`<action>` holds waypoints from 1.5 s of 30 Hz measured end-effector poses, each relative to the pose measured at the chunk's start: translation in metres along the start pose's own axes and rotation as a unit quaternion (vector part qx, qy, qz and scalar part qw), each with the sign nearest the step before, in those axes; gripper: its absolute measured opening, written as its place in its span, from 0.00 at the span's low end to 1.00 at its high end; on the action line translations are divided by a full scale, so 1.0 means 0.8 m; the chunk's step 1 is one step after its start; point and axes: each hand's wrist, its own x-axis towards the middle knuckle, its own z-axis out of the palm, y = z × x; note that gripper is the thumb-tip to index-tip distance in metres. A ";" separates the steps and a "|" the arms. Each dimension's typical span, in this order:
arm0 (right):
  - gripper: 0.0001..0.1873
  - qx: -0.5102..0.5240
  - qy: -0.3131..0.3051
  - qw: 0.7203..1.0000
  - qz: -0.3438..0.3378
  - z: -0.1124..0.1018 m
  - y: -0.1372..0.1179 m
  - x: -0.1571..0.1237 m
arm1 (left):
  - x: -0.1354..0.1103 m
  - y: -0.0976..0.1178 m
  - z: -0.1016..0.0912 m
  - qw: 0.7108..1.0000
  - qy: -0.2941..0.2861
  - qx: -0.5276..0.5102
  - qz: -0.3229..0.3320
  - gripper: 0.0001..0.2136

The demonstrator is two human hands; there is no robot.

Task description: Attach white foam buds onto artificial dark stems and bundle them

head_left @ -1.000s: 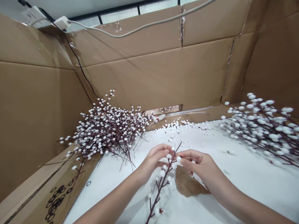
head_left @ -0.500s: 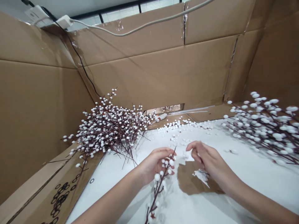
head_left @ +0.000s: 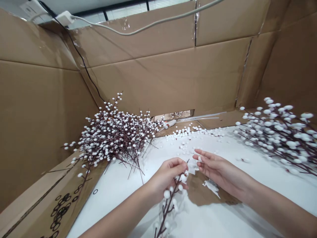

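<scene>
My left hand (head_left: 168,175) is shut around the upper part of an artificial pussy willow branch (head_left: 168,205), which has a dark brown stem and white foam buds. The branch runs down toward the bottom of the view. My right hand (head_left: 213,168) lies a little to the right of the branch, its fingers apart. A small white bud shows by its fingertips, though I cannot tell if it is held. Loose white buds (head_left: 185,134) lie scattered beyond both hands. A large heap of similar branches (head_left: 111,138) lies to the left, and another bunch (head_left: 277,135) lies to the right.
A white sheet (head_left: 223,215) lies on the work surface, torn open to bare cardboard (head_left: 198,193) under my hands. Cardboard walls (head_left: 168,82) surround the area. A white cable (head_left: 153,23) runs along the top, and thin clear rods (head_left: 203,117) lie at the back.
My right hand has moved off the branch toward the right and its fingers have spread. My left hand has kept hold and shifted slightly down, with the branch.
</scene>
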 end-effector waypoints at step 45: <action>0.18 -0.064 -0.155 0.980 -0.106 0.005 0.020 -0.001 | -0.012 -0.008 0.013 0.990 -0.007 0.087 0.107 0.13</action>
